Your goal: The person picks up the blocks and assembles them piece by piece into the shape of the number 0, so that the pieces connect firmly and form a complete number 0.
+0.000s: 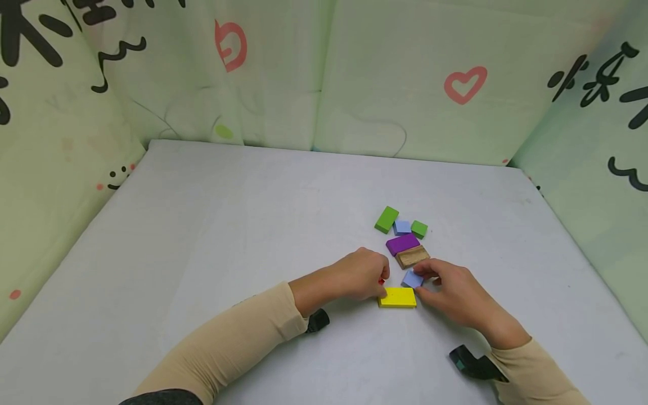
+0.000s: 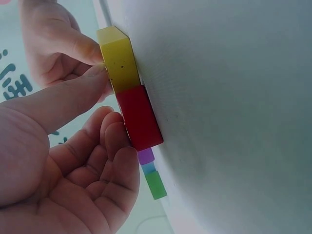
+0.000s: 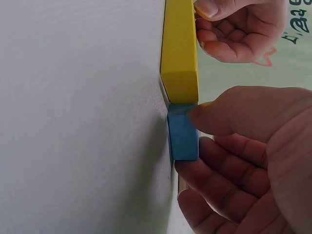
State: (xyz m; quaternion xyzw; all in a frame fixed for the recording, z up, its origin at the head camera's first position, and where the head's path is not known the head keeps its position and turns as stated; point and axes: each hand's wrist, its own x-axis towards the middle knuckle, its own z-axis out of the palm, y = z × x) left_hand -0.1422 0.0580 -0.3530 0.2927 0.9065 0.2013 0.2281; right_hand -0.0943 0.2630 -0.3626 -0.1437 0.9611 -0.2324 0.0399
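Note:
A yellow block (image 1: pixel 397 298) lies on the white tabletop between the two hands. My left hand (image 1: pixel 360 274) is at its left end, fingers curled about a red block (image 2: pixel 140 118), with the thumb tip close to the seam where red and yellow meet. In the head view the hand hides most of the red block. My right hand (image 1: pixel 454 291) pinches a light blue block (image 3: pixel 184 131) between thumb and fingers. This blue block sits against the yellow block's far side, near its right end.
Beyond the hands, a wooden block (image 1: pixel 413 257) and a purple block (image 1: pixel 403 243) lie side by side. Farther back are a long green block (image 1: pixel 387 219), another light blue block (image 1: pixel 402 227) and a small green block (image 1: pixel 419 229). Printed fabric walls (image 1: pixel 283 84) enclose the table.

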